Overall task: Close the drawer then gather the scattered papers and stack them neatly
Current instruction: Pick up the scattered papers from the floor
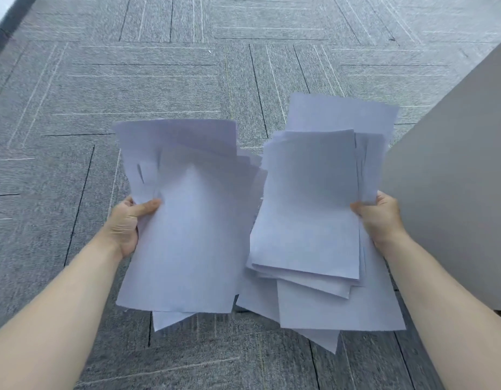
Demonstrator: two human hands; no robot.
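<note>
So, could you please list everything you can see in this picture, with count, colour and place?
left bundle of papers: one uneven bundle, white, held above the carpet, left of centre
right bundle of papers: one uneven bundle, white, held right of centre, sheets fanned out of line
carpet: one, grey tiles with pale and dark lines, fills the floor
cabinet: one, plain grey panel, right edge; no drawer shows
left hand: one, bare, grips the left bundle's edge
right hand: one, bare, grips the right bundle's edge
</note>
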